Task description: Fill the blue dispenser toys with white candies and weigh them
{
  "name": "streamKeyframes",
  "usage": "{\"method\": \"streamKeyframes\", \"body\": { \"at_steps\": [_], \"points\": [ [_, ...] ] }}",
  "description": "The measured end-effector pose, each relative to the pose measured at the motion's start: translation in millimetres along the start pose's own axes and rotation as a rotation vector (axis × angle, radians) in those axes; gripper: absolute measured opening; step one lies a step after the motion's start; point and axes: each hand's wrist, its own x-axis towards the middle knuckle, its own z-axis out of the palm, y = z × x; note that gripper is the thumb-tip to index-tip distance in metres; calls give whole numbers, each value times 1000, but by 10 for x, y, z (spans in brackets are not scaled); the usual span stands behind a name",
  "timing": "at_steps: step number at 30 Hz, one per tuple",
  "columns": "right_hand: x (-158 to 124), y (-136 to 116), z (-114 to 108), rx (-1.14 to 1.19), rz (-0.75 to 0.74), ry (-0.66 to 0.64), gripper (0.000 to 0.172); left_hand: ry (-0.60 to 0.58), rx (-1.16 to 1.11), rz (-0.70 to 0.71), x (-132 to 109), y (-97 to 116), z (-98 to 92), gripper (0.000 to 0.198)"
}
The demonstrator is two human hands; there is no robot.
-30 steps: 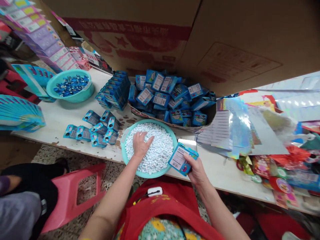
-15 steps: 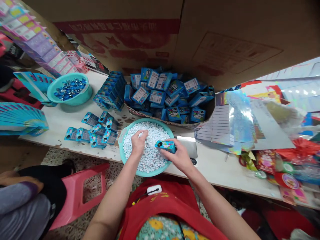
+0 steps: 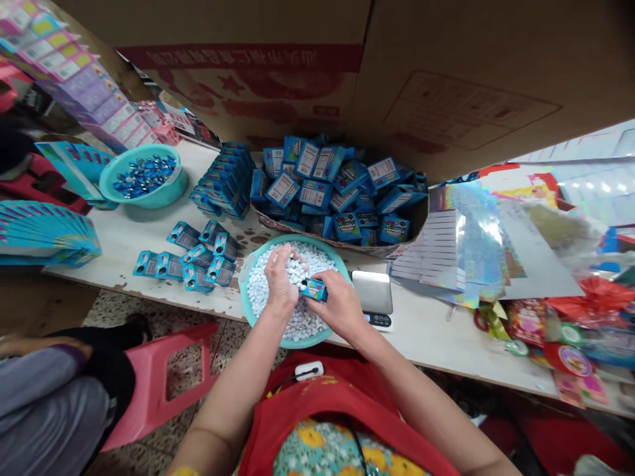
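My right hand [image 3: 340,304] grips a small blue candy box [image 3: 314,289], its dark round opening turned left toward my other hand. Cupped around a heap of small white candies [image 3: 297,268] is my left hand [image 3: 281,281], right beside that opening. Both hands are over a turquoise basin [image 3: 247,301] filled with the same pale candies. To the left, several small blue boxes [image 3: 196,255] with holes in their tops stand in a loose group on the table.
Behind the basin, a cut carton [image 3: 421,225] is heaped with blue boxes. A digital scale [image 3: 373,294] stands at the right. Another turquoise basin [image 3: 171,192] holds blue wrapped candies. A pink stool [image 3: 143,350] and a seated person [image 3: 54,390] are at lower left.
My left hand has scooped up white candies and turned toward the box. My right hand has moved the box left, bringing its opening to the candies. The scale's display is now uncovered.
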Motion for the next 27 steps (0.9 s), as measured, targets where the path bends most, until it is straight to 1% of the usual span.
{"method": "streamKeyframes", "body": {
  "at_steps": [3, 6, 11, 14, 18, 21, 24, 27],
  "points": [
    [51, 24, 5, -19, -4, -18, 29, -34, 27, 33, 40, -9, 51, 29],
    [99, 50, 7, 6, -4, -9, 28, -31, 64, 71, 75, -21, 93, 33],
    [144, 46, -41, 55, 30, 2, 28, -65, 42, 43, 96, -4, 124, 36],
    [157, 21, -56, 81, 47, 34, 28, -58, 24, 73, 95, 22, 139, 35],
    [174, 7, -12, 82, 43, 93, 27, -52, 47, 98, 127, 49, 157, 34],
    [196, 14, 17, 86, 26, 85, 29, -47, 53, 75, 165, 51, 158, 34],
    [231, 29, 11, 100, 57, 111, 28, -56, 33, 46, 191, 40, 153, 34],
    [278, 45, -9, 92, 35, 116, 28, -40, 31, 75, 198, 28, 161, 35]
  ]
}}
